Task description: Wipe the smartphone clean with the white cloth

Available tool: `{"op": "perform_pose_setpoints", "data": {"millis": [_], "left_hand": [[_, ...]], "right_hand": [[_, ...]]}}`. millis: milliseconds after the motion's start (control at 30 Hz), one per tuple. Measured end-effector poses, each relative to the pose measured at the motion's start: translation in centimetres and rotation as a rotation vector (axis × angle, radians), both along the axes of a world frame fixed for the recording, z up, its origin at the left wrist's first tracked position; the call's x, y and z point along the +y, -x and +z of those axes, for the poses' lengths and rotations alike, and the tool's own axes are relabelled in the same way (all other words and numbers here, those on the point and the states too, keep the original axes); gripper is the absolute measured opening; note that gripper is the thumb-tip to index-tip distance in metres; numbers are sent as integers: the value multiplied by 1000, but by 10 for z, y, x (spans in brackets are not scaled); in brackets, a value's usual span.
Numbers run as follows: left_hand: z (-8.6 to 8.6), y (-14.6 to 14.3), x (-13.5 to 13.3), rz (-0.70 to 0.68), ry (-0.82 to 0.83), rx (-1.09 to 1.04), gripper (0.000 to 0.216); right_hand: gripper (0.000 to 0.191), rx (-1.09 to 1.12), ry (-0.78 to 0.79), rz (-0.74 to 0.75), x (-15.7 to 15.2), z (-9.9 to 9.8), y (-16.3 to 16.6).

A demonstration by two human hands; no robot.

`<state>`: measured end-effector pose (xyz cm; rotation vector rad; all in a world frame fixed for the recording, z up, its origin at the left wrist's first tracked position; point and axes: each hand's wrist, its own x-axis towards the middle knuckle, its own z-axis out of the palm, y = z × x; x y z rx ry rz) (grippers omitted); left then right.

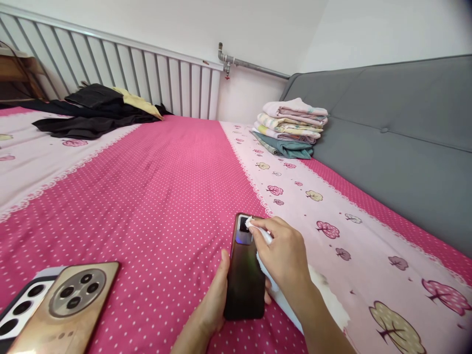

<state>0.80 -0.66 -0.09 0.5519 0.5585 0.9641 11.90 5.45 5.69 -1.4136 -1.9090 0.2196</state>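
Observation:
My left hand (216, 300) is wrapped round a dark smartphone (245, 285), thumb along its left edge and fingertips showing at the right. The phone's back faces up, with the camera block at its top end. Between the fingers of my right hand (283, 248) is a pinched white tissue (264, 235), whose tip touches the camera block. The tissue trails down under my right wrist, and its far part (330, 290) shows a greyish smudge. Part of the phone's right side is hidden behind my right hand.
At the lower left lie a gold phone (40, 319) with a round camera ring and, partly under it, another phone (35, 305). Folded cloths (291, 128) are stacked by the grey headboard (398, 142). Dark clothes (96, 110) lie near the radiator (140, 69). Pink bedding (177, 182) spreads beneath.

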Motion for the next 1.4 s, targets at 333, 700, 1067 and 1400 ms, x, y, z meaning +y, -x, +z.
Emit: {"op": "perform_pose_setpoints", "data": {"millis": [333, 700, 1067, 1400], "left_hand": [[7, 1, 3, 233, 162, -163, 69], [1, 1, 1, -22, 45, -40, 72], [1, 4, 1, -117, -63, 84, 96], [1, 6, 5, 74, -82, -129, 90]], "right_hand": [[14, -20, 120, 214, -9, 0, 4], [14, 112, -156, 180, -8, -4, 10], [15, 96, -176, -20, 5, -1, -5], [13, 59, -136, -39, 6, -4, -6]]}}
